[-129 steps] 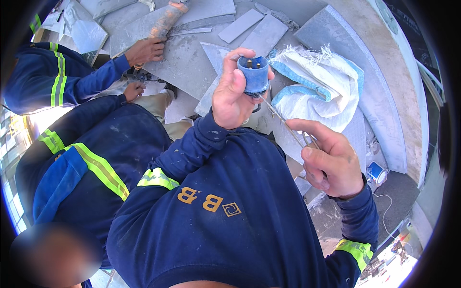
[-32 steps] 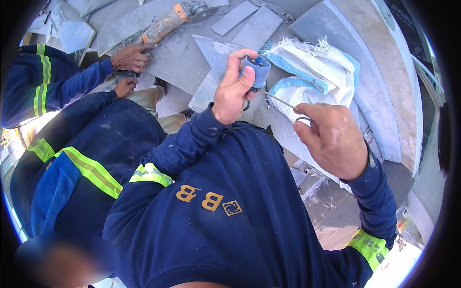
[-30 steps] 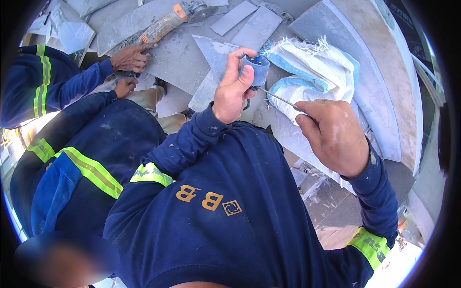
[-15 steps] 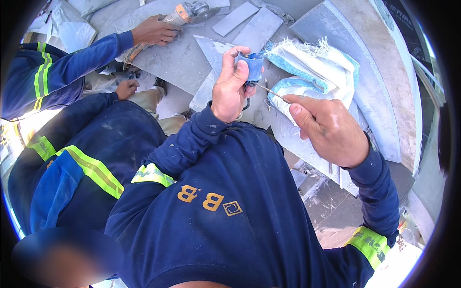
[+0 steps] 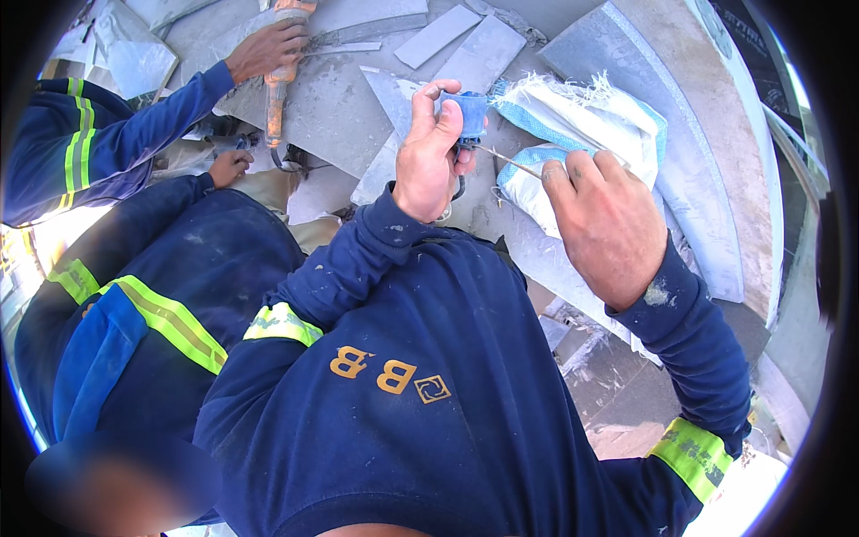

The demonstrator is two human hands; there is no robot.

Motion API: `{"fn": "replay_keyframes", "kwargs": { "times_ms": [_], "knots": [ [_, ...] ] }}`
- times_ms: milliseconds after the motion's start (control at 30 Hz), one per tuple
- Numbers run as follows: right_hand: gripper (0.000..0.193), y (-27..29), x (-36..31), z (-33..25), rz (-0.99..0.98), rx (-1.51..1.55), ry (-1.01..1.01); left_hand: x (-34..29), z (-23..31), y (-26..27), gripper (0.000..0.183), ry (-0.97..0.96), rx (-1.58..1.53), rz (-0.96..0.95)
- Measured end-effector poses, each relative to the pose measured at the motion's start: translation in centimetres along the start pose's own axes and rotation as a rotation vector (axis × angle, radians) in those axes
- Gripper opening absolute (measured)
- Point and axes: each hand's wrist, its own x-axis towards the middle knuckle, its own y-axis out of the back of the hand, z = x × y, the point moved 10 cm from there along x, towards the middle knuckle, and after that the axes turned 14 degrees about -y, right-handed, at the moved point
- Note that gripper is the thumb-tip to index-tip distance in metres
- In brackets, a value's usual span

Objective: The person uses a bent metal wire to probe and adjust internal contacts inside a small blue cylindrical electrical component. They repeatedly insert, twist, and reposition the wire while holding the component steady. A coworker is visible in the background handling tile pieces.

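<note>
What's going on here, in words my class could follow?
The left hand grips a blue plug. The right hand holds a thin rod that reaches the plug's lower end. A white sack lies just beyond, among grey slabs. To the left, a co-worker's hand is on an orange tool.

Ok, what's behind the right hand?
The white sack shows just beyond the right hand. Covered: whatever lies directly behind it, and the held part of the thin metal rod.

Large gold letters (image 5: 383, 373) and a square emblem (image 5: 432, 388) stand on the navy top (image 5: 403, 456), below the left grip (image 5: 436, 152); pale characters (image 5: 747, 29), too small to read, mark the dark panel (image 5: 771, 67), above and right of the right grip (image 5: 601, 219).
</note>
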Motion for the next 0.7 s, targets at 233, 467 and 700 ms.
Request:
{"fn": "replay_keyframes", "kwargs": {
  "times_ms": [233, 467, 700],
  "knots": [
    [0.021, -0.5, 0.5, 1.0, -0.068, 0.013, -0.110, 0.0, -0.6, 0.4, 0.042, -0.003, 0.069, 0.004],
    [0.038, -0.5, -0.3, 4.3, -0.394, 0.494, -0.253, 0.1, -0.4, 0.1, 0.041, -0.010, -0.178, -0.013],
    [0.027, -0.9, -1.9, 3.2, -0.259, 0.872, -0.219, -0.1, -0.8, 0.0, 0.042, 0.032, -0.286, -0.058]
  ]
}}
